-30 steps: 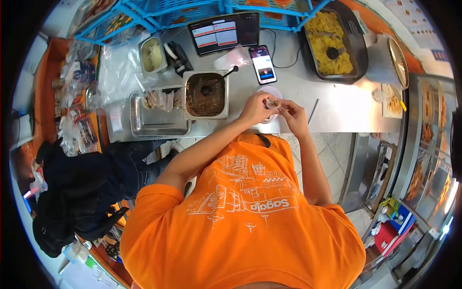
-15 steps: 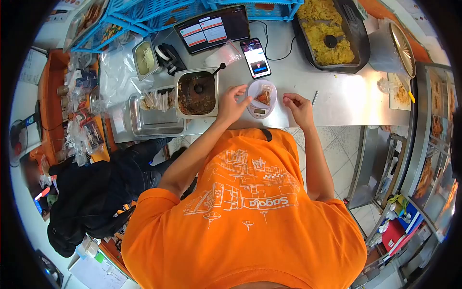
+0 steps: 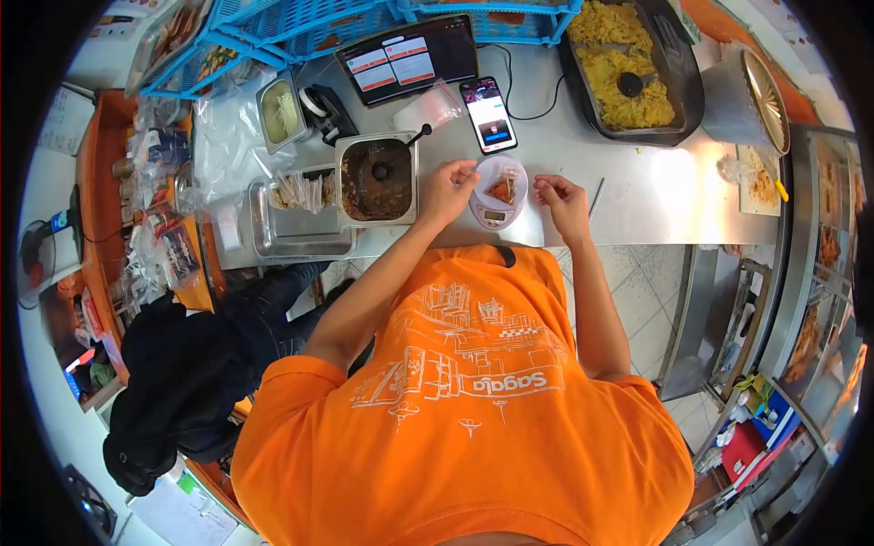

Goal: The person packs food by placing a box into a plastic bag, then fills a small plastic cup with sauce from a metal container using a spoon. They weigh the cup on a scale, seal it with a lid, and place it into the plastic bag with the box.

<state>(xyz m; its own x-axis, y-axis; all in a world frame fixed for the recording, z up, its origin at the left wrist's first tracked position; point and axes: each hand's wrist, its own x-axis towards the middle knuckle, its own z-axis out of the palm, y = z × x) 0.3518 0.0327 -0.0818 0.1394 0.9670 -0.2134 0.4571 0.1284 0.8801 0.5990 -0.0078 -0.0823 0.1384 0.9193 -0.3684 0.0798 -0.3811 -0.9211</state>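
Observation:
A small white kitchen scale (image 3: 492,219) stands on the steel counter in front of me. On its round plate lies a small clear plastic bag (image 3: 502,187) with reddish-brown food inside. My left hand (image 3: 448,194) is at the scale's left edge, its thumb and fingers apart and nothing between them. To the right of the scale is my right hand (image 3: 564,202), fingers curled in and the thumb close to the index finger; nothing shows in it. A phone (image 3: 488,116) with a lit screen lies just behind the scale.
Left of my hands are a steel pan of brown filling (image 3: 373,187) with a black ladle and a metal tray (image 3: 296,238) with small packets. Behind stand a tablet (image 3: 407,62) and blue crates (image 3: 300,27). A black tray of yellow food (image 3: 628,109) and a bucket (image 3: 742,100) are at right.
My left thumb and fingers have drawn closer together beside the scale. My right hand stays almost the same. The bag still lies on the scale, and the whole view has shifted slightly.

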